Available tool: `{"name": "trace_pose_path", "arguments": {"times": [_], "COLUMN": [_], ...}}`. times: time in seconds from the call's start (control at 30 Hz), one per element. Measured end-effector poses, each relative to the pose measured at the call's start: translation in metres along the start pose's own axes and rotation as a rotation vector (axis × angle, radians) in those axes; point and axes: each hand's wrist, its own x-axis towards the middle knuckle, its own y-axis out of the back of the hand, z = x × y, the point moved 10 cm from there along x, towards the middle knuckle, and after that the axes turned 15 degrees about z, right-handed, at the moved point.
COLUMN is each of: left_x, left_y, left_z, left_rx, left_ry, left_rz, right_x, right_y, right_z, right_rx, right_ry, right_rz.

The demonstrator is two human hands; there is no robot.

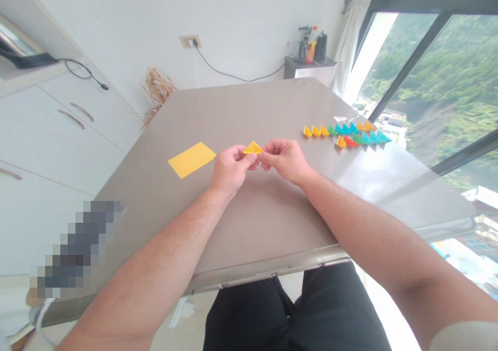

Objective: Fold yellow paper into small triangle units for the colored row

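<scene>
Right of the fingers [278, 144], dark-framed glass window [447, 73]; beyond, beige rectangular socket [185, 42]; left, white flat-fronted cabinet [50, 143].

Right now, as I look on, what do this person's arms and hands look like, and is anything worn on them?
The left hand and right hand are bare, with no gloves, and no watch or bracelet shows. Both forearms are uncovered. Near the right elbow, a pale, off-white sleeve edges into view.

Paper sheet [192, 160] left of folded paper [253, 147], boats [353, 128] right
</scene>
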Motion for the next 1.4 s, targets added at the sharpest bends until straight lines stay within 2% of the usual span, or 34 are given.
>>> {"name": "trace_pose_path", "arguments": {"times": [0.33, 0.57, 0.97, 1.23, 1.4], "left_x": [0.0005, -0.002, -0.0001, -0.0001, 0.0], "left_y": [0.0028, -0.0001, 0.0021, 0.0014, 0.0021], "left_z": [0.0017, 0.0007, 0.0006, -0.0039, -0.0027], "left_rx": [0.025, -0.054, -0.047, -0.119, -0.061], "left_ry": [-0.045, 0.033, 0.027, 0.102, 0.074], "left_rz": [0.042, 0.02, 0.038, 0.04, 0.043], "right_x": [-0.0009, 0.0033, 0.0019, 0.003, 0.0012], "right_y": [-0.0024, -0.0014, -0.0026, 0.0005, 0.001], "right_z": [0.0006, 0.0059, 0.0055, 0.0058, 0.0042], "right_rx": [0.025, 0.139, 0.093, 0.135, 0.046], "right_ry": [-0.025, -0.057, -0.038, -0.052, -0.021], "right_rz": [-0.028, -0.007, -0.017, 0.022, 0.022]}}
